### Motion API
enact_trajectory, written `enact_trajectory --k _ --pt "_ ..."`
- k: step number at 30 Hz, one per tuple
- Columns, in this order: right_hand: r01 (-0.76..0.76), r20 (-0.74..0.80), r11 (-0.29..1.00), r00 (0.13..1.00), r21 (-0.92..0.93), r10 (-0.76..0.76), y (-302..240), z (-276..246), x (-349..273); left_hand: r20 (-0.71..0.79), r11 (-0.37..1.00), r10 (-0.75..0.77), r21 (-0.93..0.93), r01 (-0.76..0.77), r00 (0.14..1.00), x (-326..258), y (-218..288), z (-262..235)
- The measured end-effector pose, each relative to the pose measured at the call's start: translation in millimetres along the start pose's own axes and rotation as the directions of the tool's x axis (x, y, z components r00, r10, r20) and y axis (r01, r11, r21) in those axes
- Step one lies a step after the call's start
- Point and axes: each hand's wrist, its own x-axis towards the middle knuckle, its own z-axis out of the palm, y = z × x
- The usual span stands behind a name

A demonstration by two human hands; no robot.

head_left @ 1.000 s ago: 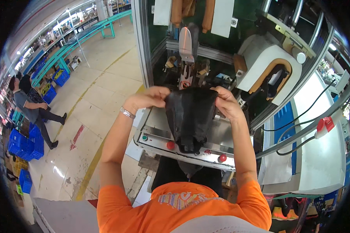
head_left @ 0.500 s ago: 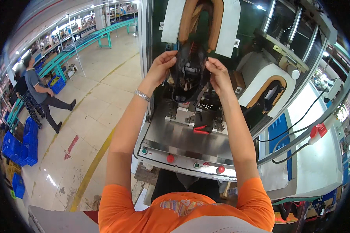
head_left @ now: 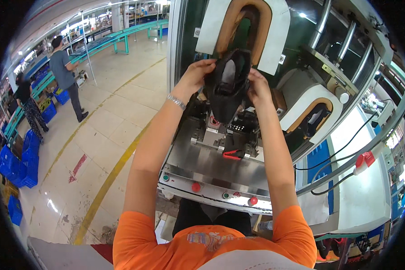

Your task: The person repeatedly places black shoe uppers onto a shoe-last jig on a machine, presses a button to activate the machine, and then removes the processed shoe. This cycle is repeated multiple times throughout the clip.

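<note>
A black shoe upper point(head_left: 229, 99) is held up between my hands, in front of the machine's upper U-shaped tan pad point(head_left: 222, 38) with its white surround point(head_left: 281, 27). Its opening faces up and its narrower end points down. My left hand point(head_left: 197, 75) pinches the left edge with closed fingers. On the opposite edge, my right hand point(head_left: 259, 88) grips it between thumb and fingers. Below the upper stands a metal fixture point(head_left: 209, 135) on the steel bed point(head_left: 202, 168), with a red-handled clamp-like part point(head_left: 232, 155) beside it.
A second white U-shaped mould point(head_left: 297, 108) at the right has another black upper point(head_left: 317, 118) in it. Red buttons point(head_left: 196, 186) and green ones line the machine's front. A red-and-white connector point(head_left: 363, 162) hangs on cables at right. Two people point(head_left: 63, 67) stand far left, near blue crates point(head_left: 29, 166).
The upper has been turned over in my hands: its hollow inside faced me, and now its smooth outer side and narrow end show. The two people have moved farther off.
</note>
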Motion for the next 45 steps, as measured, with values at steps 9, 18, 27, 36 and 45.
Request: enact_trajectory --k 9,18,27,36,45 --pt "-0.04 -0.157 0.995 0.987 -0.09 0.026 12 -16 32 -0.208 0.999 -0.04 0.023 0.045 0.977 37 -20 -14" --pt "-0.282 0.022 0.959 0.959 0.036 0.281 53 -28 -37 -0.021 0.177 0.781 0.966 -0.188 0.624 -24 -25 -8" --pt "-0.382 0.229 0.676 0.923 0.629 0.308 175 -27 -84 0.649 -0.514 0.588 0.761 -0.396 0.483 -87 10 36" --pt "-0.353 0.006 0.7 0.895 0.621 0.446 174 -29 -72 0.575 -0.49 0.628 0.816 -0.307 0.524 -96 -11 49" --pt "-0.289 -0.095 0.788 0.912 0.543 0.4 195 -58 -24 0.598 -0.553 0.512 0.779 -0.296 0.617 -107 -26 49"
